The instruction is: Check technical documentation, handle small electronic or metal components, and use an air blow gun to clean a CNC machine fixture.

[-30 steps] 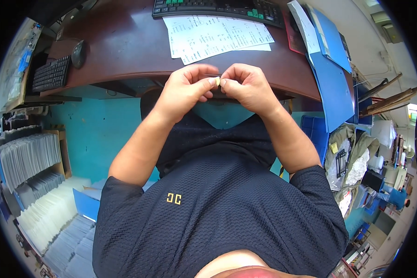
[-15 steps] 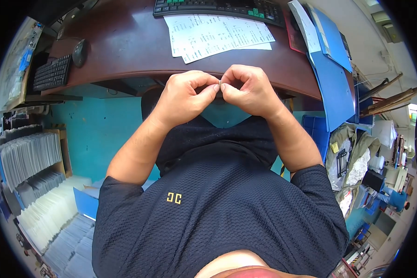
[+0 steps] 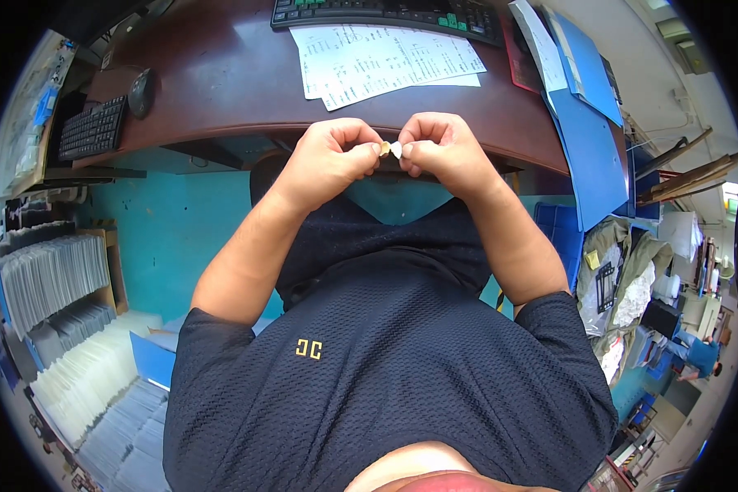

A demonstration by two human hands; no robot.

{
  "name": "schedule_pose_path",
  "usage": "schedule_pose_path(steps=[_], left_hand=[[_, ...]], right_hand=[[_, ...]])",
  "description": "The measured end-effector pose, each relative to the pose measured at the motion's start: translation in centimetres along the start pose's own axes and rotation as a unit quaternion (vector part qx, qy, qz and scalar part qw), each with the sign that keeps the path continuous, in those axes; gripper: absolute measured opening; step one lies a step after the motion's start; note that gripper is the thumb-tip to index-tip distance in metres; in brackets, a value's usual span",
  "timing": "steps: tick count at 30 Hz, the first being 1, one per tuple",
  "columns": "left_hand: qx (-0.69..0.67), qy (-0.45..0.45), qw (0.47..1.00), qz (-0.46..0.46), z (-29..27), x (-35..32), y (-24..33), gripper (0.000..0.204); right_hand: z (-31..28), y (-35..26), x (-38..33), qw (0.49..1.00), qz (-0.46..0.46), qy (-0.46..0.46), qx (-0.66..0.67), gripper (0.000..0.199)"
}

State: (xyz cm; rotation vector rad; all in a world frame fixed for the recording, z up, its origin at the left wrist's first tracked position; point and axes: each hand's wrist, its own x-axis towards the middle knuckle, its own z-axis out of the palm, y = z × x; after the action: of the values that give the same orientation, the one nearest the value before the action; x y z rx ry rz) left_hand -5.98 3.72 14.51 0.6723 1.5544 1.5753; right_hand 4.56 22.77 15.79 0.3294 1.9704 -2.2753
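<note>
Both of my hands are raised just in front of the desk edge, fingertips close together. My left hand (image 3: pixel 326 162) pinches a small yellowish-brown piece (image 3: pixel 384 149) between thumb and forefinger. Between the thumb and forefinger of my right hand (image 3: pixel 453 157) is a small white piece (image 3: pixel 397 150). The two pieces sit side by side, like halves of a split nut shell, but they are too small to name for certain. Whether they still touch I cannot tell. The other fingers of both hands are curled in.
Beyond my hands is a dark brown desk (image 3: pixel 213 90) with written sheets (image 3: pixel 385 66), a black keyboard (image 3: pixel 385 15) and a mouse (image 3: pixel 142 93). Blue folders (image 3: pixel 586 156) overhang its right edge. Stacked sheets (image 3: pixel 53 275) fill racks at left. A person (image 3: pixel 701 354) is far off at right.
My fingertips have drawn slightly apart. A yellowish-brown piece and a white piece now show between them, where earlier only a tiny bit was visible.
</note>
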Motion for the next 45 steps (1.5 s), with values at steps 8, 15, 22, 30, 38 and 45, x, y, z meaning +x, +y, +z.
schedule_pose_path(steps=[8, 15, 22, 30, 38, 45], left_hand=[[-0.114, -0.002, 0.99, -0.087, -0.7, 0.8, -0.6, 0.012], [-0.104, -0.035, 0.99, -0.092, 0.7, 3.3, -1.4, 0.015], [0.25, -0.048, 0.964, 0.079, 4.6, 13.5, -0.5, 0.029], [0.689, 0.068, 0.702, 0.167, -4.3, 33.3, 3.2, 0.064], [0.708, -0.01, 0.7, 0.096, -3.2, 35.8, 4.0, 0.068], [0.684, 0.009, 0.718, 0.131, -2.9, 33.5, 4.6, 0.069]], right_hand=[[0.9, -0.2, -0.7, 0.861, -0.391, 0.059, -0.32, 0.007], [-1.8, 1.4, -1.5, 0.918, -0.32, 0.113, -0.206, 0.007], [-11.8, 3.4, -8.8, 0.891, -0.249, 0.355, -0.134, 0.007], [-31.9, 13.7, -42.5, 0.458, 0.042, 0.853, -0.245, 0.035], [-24.2, 24.7, -40.6, 0.597, -0.004, 0.789, -0.146, 0.016], [-20.8, 14.6, -30.3, 0.701, -0.125, 0.673, -0.203, 0.006]])
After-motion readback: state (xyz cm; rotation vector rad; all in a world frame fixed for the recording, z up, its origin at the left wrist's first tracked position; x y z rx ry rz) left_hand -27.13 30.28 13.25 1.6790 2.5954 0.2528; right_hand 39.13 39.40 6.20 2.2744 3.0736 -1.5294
